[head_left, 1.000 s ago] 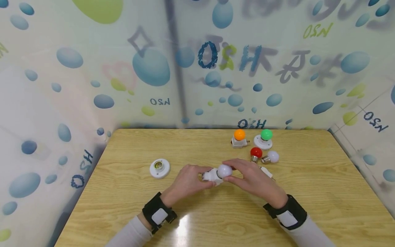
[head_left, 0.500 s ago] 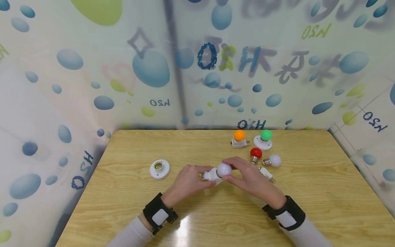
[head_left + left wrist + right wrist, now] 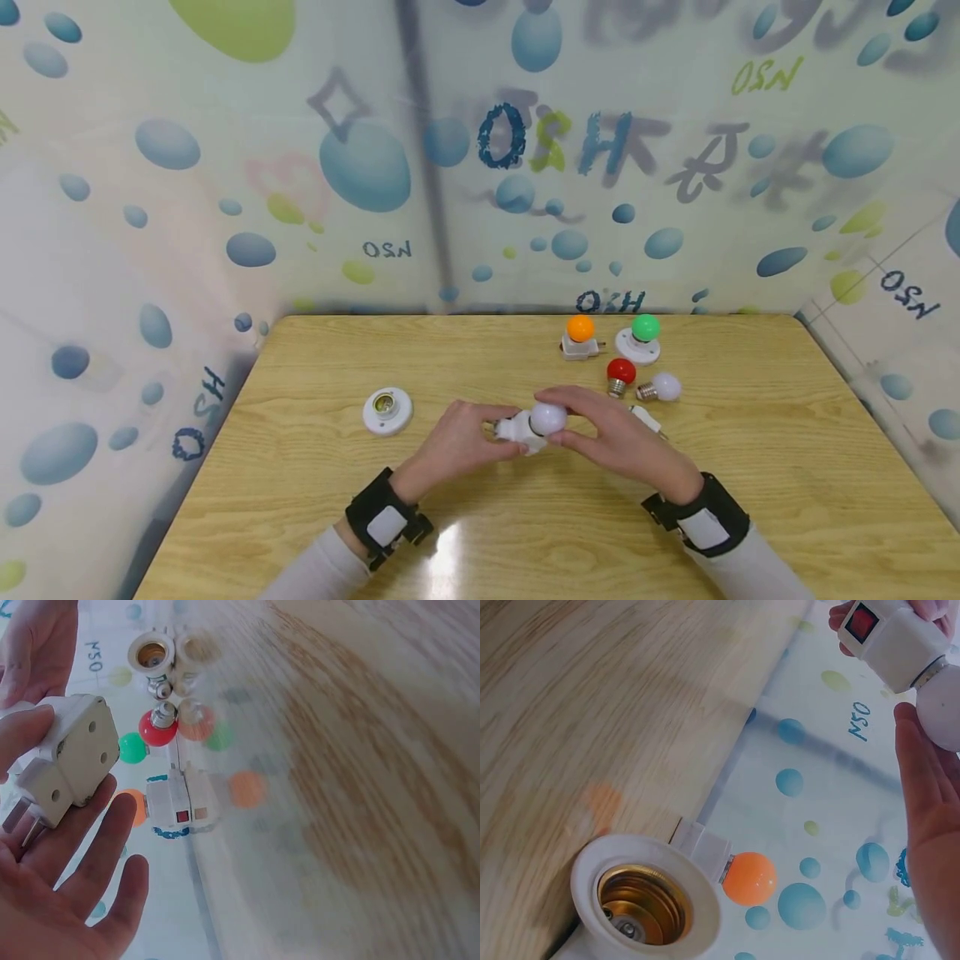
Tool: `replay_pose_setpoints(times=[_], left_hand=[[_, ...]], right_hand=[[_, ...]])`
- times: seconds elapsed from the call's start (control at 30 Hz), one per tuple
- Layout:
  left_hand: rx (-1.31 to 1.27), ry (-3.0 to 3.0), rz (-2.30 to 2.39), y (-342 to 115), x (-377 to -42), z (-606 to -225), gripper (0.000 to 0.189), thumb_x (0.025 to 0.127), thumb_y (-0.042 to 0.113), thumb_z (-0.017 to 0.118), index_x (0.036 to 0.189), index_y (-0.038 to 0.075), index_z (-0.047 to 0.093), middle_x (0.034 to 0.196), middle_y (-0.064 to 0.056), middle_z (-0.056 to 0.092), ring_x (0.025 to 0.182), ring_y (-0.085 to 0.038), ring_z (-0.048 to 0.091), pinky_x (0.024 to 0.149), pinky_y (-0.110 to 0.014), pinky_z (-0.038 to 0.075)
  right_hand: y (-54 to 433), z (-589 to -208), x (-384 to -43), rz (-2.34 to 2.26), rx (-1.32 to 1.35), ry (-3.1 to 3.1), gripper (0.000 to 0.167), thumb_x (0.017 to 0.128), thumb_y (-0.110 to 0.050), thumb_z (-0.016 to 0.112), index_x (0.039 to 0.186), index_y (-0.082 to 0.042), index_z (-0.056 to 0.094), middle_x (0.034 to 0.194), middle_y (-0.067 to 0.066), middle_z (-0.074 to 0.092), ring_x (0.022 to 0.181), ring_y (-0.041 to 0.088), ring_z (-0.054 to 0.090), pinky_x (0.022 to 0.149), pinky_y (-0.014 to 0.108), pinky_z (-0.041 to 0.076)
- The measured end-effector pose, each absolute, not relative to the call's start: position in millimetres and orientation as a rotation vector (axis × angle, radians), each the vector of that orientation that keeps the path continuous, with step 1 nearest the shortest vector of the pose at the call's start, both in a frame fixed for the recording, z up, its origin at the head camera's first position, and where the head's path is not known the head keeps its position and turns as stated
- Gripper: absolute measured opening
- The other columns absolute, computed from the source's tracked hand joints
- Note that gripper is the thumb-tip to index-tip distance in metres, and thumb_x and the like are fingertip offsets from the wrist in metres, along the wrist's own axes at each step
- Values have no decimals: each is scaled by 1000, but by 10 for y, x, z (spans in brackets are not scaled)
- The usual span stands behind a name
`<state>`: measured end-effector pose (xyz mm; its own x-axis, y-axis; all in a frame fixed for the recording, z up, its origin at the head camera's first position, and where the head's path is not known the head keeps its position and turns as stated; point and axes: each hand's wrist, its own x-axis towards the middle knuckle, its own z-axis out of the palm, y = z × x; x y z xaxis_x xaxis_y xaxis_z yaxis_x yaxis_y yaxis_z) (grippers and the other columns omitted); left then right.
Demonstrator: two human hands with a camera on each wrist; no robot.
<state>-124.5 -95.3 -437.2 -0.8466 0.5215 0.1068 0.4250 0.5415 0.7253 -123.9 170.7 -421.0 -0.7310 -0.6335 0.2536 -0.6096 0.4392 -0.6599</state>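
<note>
My left hand [image 3: 457, 437] holds a white plug-in lamp socket [image 3: 516, 427] between thumb and fingers, its prongs pointing left. A white round bulb [image 3: 548, 418] sits at the socket's mouth, and my right hand [image 3: 611, 429] pinches it from the right. The right wrist view shows a red switch [image 3: 861, 624] on the socket and a thin band of metal thread between socket and bulb. In the left wrist view, the thumb lies on the socket's back while the other fingers spread below it.
Far right on the wooden table [image 3: 450, 350] stand an orange bulb [image 3: 581, 328] in a plug socket and a green bulb [image 3: 645, 327] on a round base. Nearer are a red bulb [image 3: 621, 371], a loose white bulb [image 3: 666, 387] and another plug socket [image 3: 647, 417], partly hidden. A bulbless round base [image 3: 387, 411] lies left.
The held bulb and my right hand have shifted slightly right and toward me, with fingers changing position on the bulb. The loose white bulb has rolled a little. My left hand stays nearly still.
</note>
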Motion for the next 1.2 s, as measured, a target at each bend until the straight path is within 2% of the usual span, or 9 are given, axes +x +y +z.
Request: replay_pose_setpoints(times=[0.2,0.4,0.77,0.9,1.0,1.1,1.2], left_hand=[[775,2687,1215,-927,-1231,-4393,48,84,35,87,125,13,76,110,-3,78,73,-3,62,61,-22,50],[711,2765,1206,-899,-1210,-4412,47,82,34,87,123,12,77,109,-3,78,79,-6,64,65,-22,51],[719,2849,1202,-868,-1212,-4402,45,83,31,86,122,9,77,112,-7,78,87,-12,69,69,-24,52],[728,2750,1275,-886,-1219,-4411,45,85,29,85,124,9,76,115,-6,77,87,-10,67,69,-23,53],[741,2664,1330,-911,-1235,-4412,44,86,28,85,125,11,75,117,-4,76,85,-10,67,70,-24,54],[759,2585,1367,-941,-1253,-4404,45,86,30,86,126,13,75,119,-2,76,92,-9,68,78,-27,55],[768,2515,1388,-965,-1260,-4381,46,86,32,86,127,14,75,123,0,74,107,-11,69,90,-32,55]], right_hand=[[1680,-4230,-1217,-1219,-1215,2724,55,90,-17,80,142,-9,62,140,7,65,126,27,64,99,48,54],[1611,-4262,-1190,-1260,-1297,2844,55,86,-10,83,137,-1,65,132,13,69,114,28,70,91,44,58],[1527,-4267,-1156,-1272,-1182,2966,58,82,-13,87,134,0,65,127,15,71,106,27,73,85,40,60],[1562,-4264,-1174,-1263,-1211,2922,59,83,-11,85,137,-2,64,133,15,68,110,27,70,88,43,59],[1594,-4257,-1177,-1265,-1212,2857,65,85,-14,85,144,-7,59,144,12,61,123,30,64,95,47,56],[1616,-4240,-1171,-1276,-1196,2776,70,88,-15,83,151,-11,53,152,9,55,133,32,57,101,51,52],[1619,-4205,-1167,-1278,-1188,2707,68,91,-15,80,152,-14,51,152,8,55,135,31,55,103,53,50]])
